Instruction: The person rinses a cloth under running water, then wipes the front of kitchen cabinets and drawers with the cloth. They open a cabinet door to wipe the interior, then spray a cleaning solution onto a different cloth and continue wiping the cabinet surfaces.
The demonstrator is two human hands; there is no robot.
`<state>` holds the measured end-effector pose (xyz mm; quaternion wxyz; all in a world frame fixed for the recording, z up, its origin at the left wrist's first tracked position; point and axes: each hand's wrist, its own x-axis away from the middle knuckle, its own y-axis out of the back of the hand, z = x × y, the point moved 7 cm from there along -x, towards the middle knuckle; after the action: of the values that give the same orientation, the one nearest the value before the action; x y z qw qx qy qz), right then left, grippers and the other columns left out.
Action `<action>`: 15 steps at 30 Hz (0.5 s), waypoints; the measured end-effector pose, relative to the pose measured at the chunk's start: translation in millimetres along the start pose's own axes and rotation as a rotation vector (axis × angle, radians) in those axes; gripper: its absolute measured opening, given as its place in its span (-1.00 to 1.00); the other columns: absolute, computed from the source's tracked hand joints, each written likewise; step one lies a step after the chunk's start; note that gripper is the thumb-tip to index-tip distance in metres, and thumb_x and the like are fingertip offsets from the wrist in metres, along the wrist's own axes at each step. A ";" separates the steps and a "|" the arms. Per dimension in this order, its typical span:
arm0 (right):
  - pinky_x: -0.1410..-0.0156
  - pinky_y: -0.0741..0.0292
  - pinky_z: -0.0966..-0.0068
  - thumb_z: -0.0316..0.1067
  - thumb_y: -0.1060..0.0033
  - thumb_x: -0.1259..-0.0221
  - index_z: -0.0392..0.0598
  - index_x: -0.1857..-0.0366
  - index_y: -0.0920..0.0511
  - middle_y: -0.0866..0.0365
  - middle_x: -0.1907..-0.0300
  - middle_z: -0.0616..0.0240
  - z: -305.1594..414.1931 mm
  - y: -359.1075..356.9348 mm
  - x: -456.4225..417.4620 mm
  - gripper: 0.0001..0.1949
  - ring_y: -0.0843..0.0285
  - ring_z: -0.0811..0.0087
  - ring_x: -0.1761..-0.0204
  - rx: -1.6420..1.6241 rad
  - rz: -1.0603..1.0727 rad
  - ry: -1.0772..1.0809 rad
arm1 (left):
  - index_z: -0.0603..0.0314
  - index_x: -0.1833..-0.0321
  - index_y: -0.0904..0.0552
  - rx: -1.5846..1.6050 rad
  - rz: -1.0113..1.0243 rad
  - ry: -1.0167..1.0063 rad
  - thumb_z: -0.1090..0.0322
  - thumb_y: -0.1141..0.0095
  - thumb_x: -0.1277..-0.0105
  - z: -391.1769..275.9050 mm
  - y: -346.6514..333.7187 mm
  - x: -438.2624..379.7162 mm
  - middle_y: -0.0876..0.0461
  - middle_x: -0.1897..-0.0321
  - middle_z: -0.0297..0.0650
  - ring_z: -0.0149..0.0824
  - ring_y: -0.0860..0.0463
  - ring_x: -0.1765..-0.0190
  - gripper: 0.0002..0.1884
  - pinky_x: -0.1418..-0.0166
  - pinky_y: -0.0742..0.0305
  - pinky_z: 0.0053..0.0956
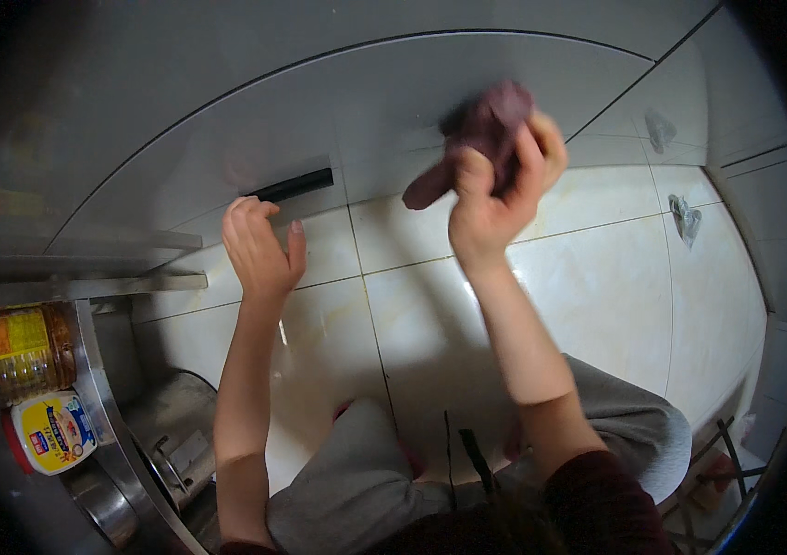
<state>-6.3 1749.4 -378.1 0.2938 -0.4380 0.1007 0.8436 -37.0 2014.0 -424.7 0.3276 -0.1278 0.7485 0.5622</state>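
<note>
My right hand [501, 187] grips a bunched, dark purplish cloth [494, 125] against the grey, glossy cabinet front [393, 125]. One end of the cloth hangs down to the left of my thumb. The hand and cloth are slightly blurred. At the left, my left hand [262, 243] is raised with thumb and fingers apart and nothing in it. Its fingertips are beside the left end of a dark handle or slot [293, 186] low on the cabinet front; whether they touch it I cannot tell.
Pale floor tiles [428, 305] lie below the cabinet, with a crumpled clear plastic bag [686, 220] at the right. On a metal shelf [99, 374] at the left are an oil bottle [26, 347] and a white tub with a red lid [53, 431]. A large metal pot [175, 430] stands beside it.
</note>
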 end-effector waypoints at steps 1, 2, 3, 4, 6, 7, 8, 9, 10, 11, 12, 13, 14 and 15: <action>-0.23 -0.29 0.24 -0.41 -0.29 -0.13 -0.10 -0.03 -0.54 -0.34 -0.17 0.14 8.9 -13.4 -17.0 -0.66 -0.29 0.17 -0.17 0.110 0.052 0.209 | 0.26 0.03 -0.44 0.001 0.001 0.005 0.30 -0.16 -0.18 0.5 0.1 0.9 -0.44 0.04 0.00 0.10 -0.40 -0.14 -0.66 -0.23 -0.24 -0.03; -0.24 -0.26 0.23 -0.42 -0.36 0.05 -0.01 0.01 -0.59 -0.34 -0.17 0.10 -9.3 -20.4 -16.1 -0.60 -0.29 0.12 -0.17 0.158 0.011 0.312 | 0.26 0.04 -0.44 0.020 -0.003 -0.002 0.31 -0.14 -0.20 -3.8 -2.6 -2.3 -0.44 0.05 0.01 0.11 -0.39 -0.13 -0.68 -0.24 -0.23 -0.02; -0.21 -0.30 0.27 -0.48 -0.40 0.09 -0.04 0.04 -0.57 -0.38 -0.09 0.13 -13.7 -28.9 -4.0 -0.58 -0.32 0.12 -0.14 0.242 0.084 0.426 | 0.26 0.03 -0.45 0.003 0.001 -0.004 0.31 -0.14 -0.20 -3.4 -3.0 -0.8 -0.44 0.05 0.01 0.11 -0.39 -0.13 -0.68 -0.24 -0.22 -0.02; -0.09 -0.39 0.33 -0.40 -0.42 0.08 0.09 0.13 -0.62 -0.47 0.04 0.31 -13.1 -48.6 13.2 -0.66 -0.42 0.27 -0.02 0.194 0.354 0.627 | 0.26 0.03 -0.45 -0.018 0.004 -0.008 0.30 -0.14 -0.20 -1.6 -2.1 1.0 -0.44 0.05 0.01 0.11 -0.39 -0.12 -0.68 -0.24 -0.22 -0.02; 0.11 -0.51 0.45 -0.31 -0.36 -0.02 0.21 0.08 -0.63 -0.53 0.02 0.51 -16.8 -78.0 63.4 -0.68 -0.54 0.47 0.14 0.163 0.712 0.725 | 0.26 0.03 -0.46 -0.043 0.009 -0.014 0.29 -0.16 -0.18 -1.6 -3.2 3.0 -0.44 0.05 -0.01 0.10 -0.39 -0.12 -0.66 -0.23 -0.23 -0.02; 0.15 -0.54 0.53 -0.29 -0.31 -0.06 0.26 0.00 -0.62 -0.56 -0.05 0.51 -14.8 -79.9 83.0 -0.65 -0.60 0.48 0.12 0.101 0.666 0.830 | 0.25 0.02 -0.46 -0.056 0.008 -0.017 0.28 -0.19 -0.16 -1.5 -4.0 2.3 -0.45 0.06 -0.03 0.10 -0.40 -0.12 -0.64 -0.23 -0.24 -0.02; 0.13 -0.53 0.50 -0.27 -0.30 -0.10 0.23 -0.01 -0.62 -0.56 -0.05 0.50 -24.2 -83.3 86.5 -0.66 -0.60 0.43 0.12 -0.030 0.676 0.700 | 0.24 0.02 -0.47 -0.066 -0.005 -0.025 0.27 -0.21 -0.13 -1.7 -6.1 -2.6 -0.45 0.06 -0.04 0.09 -0.40 -0.11 -0.62 -0.22 -0.26 -0.02; 0.11 -0.53 0.46 -0.26 -0.30 -0.14 0.20 -0.02 -0.61 -0.56 -0.06 0.49 -37.7 -86.7 95.7 -0.68 -0.61 0.38 0.11 -0.167 0.683 0.568 | 0.25 0.02 -0.47 -0.067 -0.013 -0.033 0.27 -0.21 -0.14 -0.6 -8.5 -7.4 -0.45 0.06 -0.04 0.09 -0.40 -0.11 -0.62 -0.23 -0.25 -0.02; 0.07 -0.53 0.43 -0.28 -0.29 -0.14 0.16 -0.03 -0.60 -0.56 -0.05 0.48 -49.4 -94.6 109.1 -0.67 -0.60 0.35 0.10 -0.164 0.852 0.368 | 0.25 0.02 -0.47 -0.069 -0.004 -0.027 0.27 -0.20 -0.14 0.9 -6.7 -4.0 -0.45 0.06 -0.04 0.09 -0.40 -0.11 -0.63 -0.24 -0.25 -0.02; 0.03 -0.53 0.40 -0.29 -0.29 -0.14 0.11 -0.03 -0.59 -0.56 -0.05 0.48 -61.9 -99.4 125.3 -0.67 -0.60 0.32 0.09 -0.158 1.014 0.163 | 0.25 0.02 -0.47 -0.070 0.006 -0.022 0.28 -0.20 -0.14 0.2 -4.7 0.5 -0.45 0.06 -0.04 0.09 -0.40 -0.11 -0.63 -0.24 -0.24 -0.02; -0.01 -0.52 0.36 -0.32 -0.28 -0.14 0.08 -0.04 -0.58 -0.56 -0.04 0.45 -72.0 -95.3 138.4 -0.66 -0.58 0.29 0.07 -0.140 1.075 0.108 | 0.25 0.02 -0.47 -0.073 0.017 -0.015 0.28 -0.20 -0.14 -1.4 -5.0 2.2 -0.45 0.05 -0.04 0.10 -0.40 -0.12 -0.63 -0.25 -0.24 -0.02; -0.04 -0.51 0.33 -0.35 -0.28 -0.13 0.04 -0.04 -0.57 -0.56 -0.04 0.43 -80.5 -91.4 149.8 -0.66 -0.57 0.25 0.06 -0.124 1.132 0.054 | 0.25 0.02 -0.47 -0.083 0.017 -0.015 0.28 -0.20 -0.14 -2.3 -3.3 -0.1 -0.45 0.05 -0.03 0.10 -0.40 -0.12 -0.63 -0.26 -0.23 -0.02; -0.08 -0.50 0.30 -0.38 -0.27 -0.12 0.02 -0.03 -0.57 -0.55 -0.03 0.38 -90.5 -69.0 167.6 -0.65 -0.55 0.22 0.03 -0.098 1.098 0.145 | 0.25 0.02 -0.47 -0.086 0.014 -0.022 0.29 -0.19 -0.14 -3.9 -3.3 -5.0 -0.45 0.05 -0.03 0.10 -0.40 -0.13 -0.63 -0.26 -0.23 -0.03; -0.11 -0.48 0.27 -0.42 -0.27 -0.10 -0.01 -0.03 -0.56 -0.55 -0.03 0.33 -92.0 -50.3 177.2 -0.65 -0.52 0.19 0.01 -0.067 1.065 0.234 | 0.25 0.02 -0.47 -0.078 0.025 -0.017 0.29 -0.19 -0.14 -4.3 -5.3 -9.4 -0.45 0.04 -0.02 0.11 -0.39 -0.14 -0.63 -0.27 -0.22 -0.02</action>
<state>7.0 1822.9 -570.0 -0.2013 -0.4266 0.3138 0.8240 -28.5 2006.7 -422.1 0.3216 -0.1262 0.7249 0.5960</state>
